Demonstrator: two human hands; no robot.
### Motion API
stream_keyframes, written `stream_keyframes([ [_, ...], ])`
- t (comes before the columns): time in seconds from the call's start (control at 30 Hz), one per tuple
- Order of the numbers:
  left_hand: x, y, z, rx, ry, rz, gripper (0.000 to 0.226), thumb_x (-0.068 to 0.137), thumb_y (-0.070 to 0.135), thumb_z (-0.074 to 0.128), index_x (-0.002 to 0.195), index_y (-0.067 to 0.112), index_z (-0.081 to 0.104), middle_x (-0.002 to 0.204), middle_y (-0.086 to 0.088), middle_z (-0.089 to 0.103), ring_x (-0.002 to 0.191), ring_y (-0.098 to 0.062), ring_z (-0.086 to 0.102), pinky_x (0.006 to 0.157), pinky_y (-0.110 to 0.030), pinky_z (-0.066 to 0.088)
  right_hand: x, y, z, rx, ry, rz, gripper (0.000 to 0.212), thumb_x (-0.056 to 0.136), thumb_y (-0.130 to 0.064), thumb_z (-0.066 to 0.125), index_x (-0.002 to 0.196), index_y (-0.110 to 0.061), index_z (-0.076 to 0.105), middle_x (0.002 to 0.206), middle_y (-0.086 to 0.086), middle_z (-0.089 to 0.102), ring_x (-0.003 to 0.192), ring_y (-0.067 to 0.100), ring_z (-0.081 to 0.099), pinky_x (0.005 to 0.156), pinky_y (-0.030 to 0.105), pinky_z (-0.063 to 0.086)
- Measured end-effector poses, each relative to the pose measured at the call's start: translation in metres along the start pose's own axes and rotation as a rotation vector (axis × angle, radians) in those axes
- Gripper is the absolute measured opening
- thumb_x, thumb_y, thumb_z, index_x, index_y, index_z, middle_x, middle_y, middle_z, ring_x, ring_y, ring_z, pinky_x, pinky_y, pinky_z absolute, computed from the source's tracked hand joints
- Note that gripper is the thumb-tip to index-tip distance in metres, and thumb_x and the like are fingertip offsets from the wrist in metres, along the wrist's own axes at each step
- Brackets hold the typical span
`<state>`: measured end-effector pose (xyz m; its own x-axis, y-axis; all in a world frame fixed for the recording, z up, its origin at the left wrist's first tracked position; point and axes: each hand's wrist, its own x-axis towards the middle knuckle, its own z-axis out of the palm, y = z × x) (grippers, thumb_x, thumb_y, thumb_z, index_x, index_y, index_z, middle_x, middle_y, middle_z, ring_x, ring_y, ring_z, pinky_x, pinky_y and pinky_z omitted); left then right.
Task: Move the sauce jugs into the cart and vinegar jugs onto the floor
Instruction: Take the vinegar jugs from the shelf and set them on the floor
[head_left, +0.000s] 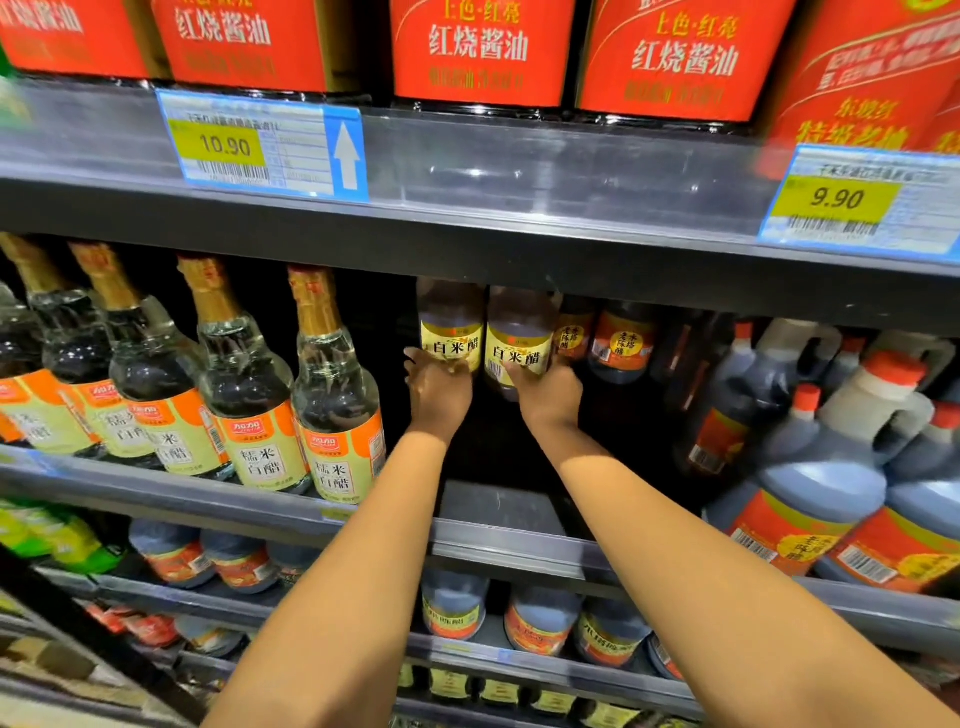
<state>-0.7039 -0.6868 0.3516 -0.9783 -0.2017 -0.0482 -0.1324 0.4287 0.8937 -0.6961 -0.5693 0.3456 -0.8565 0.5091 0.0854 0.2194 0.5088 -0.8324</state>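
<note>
Two white rice vinegar jugs with yellow labels stand side by side deep on the middle shelf, the left jug (451, 322) and the right jug (519, 332). Both my arms reach into the shelf. My left hand (439, 392) touches the lower front of the left jug, its fingers bent against the label. My right hand (548, 392) wraps round the base of the right jug. Dark sauce jugs with red caps (810, 467) fill the right of the same shelf. No cart or floor is in view.
Tall clear vinegar bottles with gold necks (332, 395) stand left of my hands. Red-labelled soy sauce jugs (478, 52) line the upper shelf above a price rail (519, 166). Lower shelves hold more dark jugs (540, 618). A bare shelf strip (493, 504) lies beneath my forearms.
</note>
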Motion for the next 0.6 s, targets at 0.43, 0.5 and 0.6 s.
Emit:
stream_keyframes([
  [0.43,-0.164,-0.018,-0.065,0.800,-0.142,0.352,0.061,0.098,0.041,0.036,0.149,0.011,0.018,0.152,-0.011,0.029,0.141,-0.029,0.024,0.114,-0.039,0.026,-0.131,0.004,-0.072,-0.566,-0.387,-0.475,0.071,0.085,-0.049,0.058,0.141,-0.011,0.033,0.130,0.010,0.051,0.120,0.031,0.046,0.095,0.038,0.046],
  [0.5,-0.184,-0.025,-0.084,0.888,-0.112,0.333,0.063,0.098,0.046,0.028,0.151,0.015,0.012,0.157,-0.008,0.019,0.145,-0.025,0.016,0.118,-0.037,0.016,-0.154,0.002,-0.077,-0.528,-0.410,-0.580,0.070,0.087,-0.048,0.055,0.142,-0.012,0.031,0.135,0.008,0.047,0.125,0.028,0.040,0.101,0.037,0.041],
  [0.6,-0.209,-0.042,-0.107,0.967,-0.021,0.258,0.070,0.094,0.054,0.019,0.151,0.016,0.007,0.158,-0.008,0.016,0.145,-0.025,0.014,0.117,-0.039,0.013,-0.184,0.000,-0.073,-0.539,-0.465,-0.712,0.070,0.091,-0.048,0.048,0.147,-0.013,0.024,0.148,0.007,0.031,0.138,0.027,0.025,0.113,0.037,0.029],
])
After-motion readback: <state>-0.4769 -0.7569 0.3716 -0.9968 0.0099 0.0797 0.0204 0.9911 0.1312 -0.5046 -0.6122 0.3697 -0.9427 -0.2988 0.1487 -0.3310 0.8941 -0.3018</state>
